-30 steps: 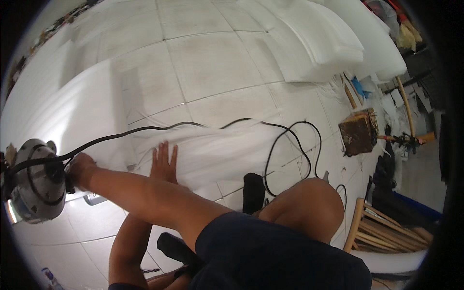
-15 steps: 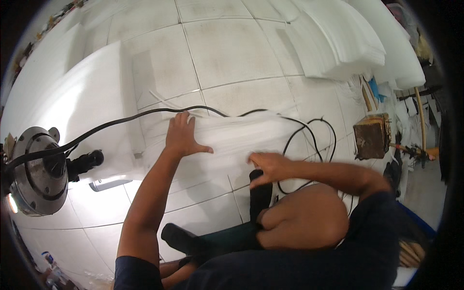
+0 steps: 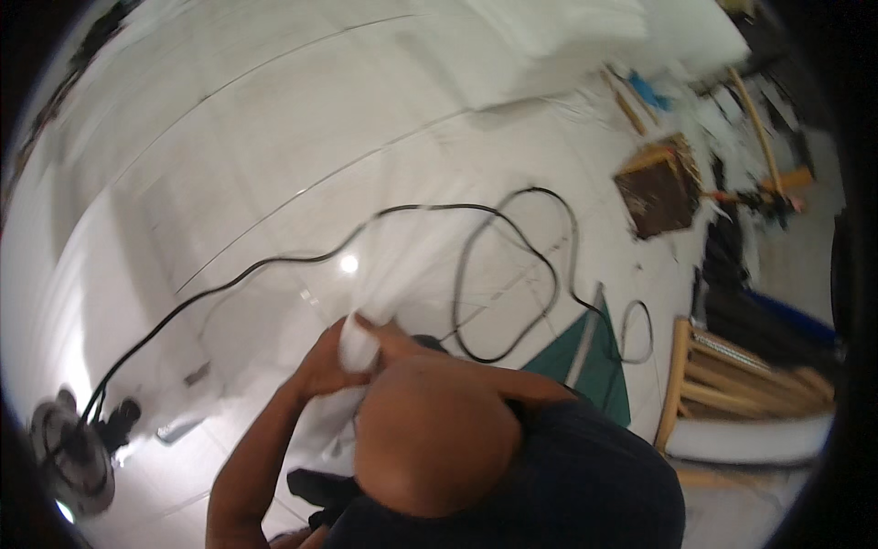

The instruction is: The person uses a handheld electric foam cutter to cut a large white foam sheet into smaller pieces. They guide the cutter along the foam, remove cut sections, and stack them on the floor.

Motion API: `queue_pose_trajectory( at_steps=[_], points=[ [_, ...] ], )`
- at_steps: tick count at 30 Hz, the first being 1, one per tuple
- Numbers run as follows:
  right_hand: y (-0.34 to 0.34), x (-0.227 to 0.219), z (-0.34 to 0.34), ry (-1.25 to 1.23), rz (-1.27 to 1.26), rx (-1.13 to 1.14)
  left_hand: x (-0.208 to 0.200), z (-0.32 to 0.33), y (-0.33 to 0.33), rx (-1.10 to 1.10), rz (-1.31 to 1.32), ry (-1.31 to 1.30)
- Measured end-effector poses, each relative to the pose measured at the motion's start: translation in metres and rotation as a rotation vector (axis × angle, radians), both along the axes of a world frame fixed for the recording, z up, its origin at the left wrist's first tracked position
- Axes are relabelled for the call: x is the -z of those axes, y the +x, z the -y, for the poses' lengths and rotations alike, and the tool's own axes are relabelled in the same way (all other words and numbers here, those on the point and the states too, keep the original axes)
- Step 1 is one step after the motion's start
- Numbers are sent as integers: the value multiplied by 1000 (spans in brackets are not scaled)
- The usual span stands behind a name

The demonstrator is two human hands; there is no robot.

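A thin white sheet (image 3: pixel 359 346), soft like foam wrap, is bunched up between my hands just beyond my bent knee. My left hand (image 3: pixel 326 364) is closed around its near left side. From the right, my right hand (image 3: pixel 389 339) grips the same bundle; its wrist and part of the forearm are hidden behind the knee. The loose part of the sheet spreads out over the tiles beyond my hands, blurred by motion. A black cable (image 3: pixel 430 207) runs across the floor by the sheet's far end and loops to the right.
At the left stand a round metal machine (image 3: pixel 73 457) with a lit lamp and a white stack of sheets (image 3: pixel 101 265). More white sheets (image 3: pixel 585 37) lie at the far right. A rusty block (image 3: pixel 657 192), a green flat piece (image 3: pixel 604 371) and a wooden slatted frame (image 3: pixel 681 384) are on the right.
My hands have come together from lying apart on the spread sheet, which is now gathered up between them. The view has shifted right, and my knee has come up in front.
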State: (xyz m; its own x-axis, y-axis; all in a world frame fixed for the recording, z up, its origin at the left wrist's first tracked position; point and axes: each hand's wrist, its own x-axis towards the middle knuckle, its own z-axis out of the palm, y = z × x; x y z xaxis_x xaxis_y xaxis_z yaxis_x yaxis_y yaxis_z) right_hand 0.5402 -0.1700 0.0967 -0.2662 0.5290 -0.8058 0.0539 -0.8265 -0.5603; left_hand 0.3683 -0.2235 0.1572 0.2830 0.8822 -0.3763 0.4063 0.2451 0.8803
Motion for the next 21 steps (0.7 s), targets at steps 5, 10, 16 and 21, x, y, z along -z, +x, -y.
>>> queue_pose_trajectory(
  at_steps=[5, 10, 16, 21],
  points=[
    [39, -29, -2, 172, -290, -129, -51, 1, 41, -152, 170, -67],
    [46, -60, -26, 241, -372, -121, 5, -1, 59, -179, 69, 312],
    [94, -137, -71, 529, -84, 82, -72, -66, 97, -57, 198, 376],
    [245, -216, -153, 765, 665, -193, -104, -86, 112, 87, 175, 484]
  ],
)
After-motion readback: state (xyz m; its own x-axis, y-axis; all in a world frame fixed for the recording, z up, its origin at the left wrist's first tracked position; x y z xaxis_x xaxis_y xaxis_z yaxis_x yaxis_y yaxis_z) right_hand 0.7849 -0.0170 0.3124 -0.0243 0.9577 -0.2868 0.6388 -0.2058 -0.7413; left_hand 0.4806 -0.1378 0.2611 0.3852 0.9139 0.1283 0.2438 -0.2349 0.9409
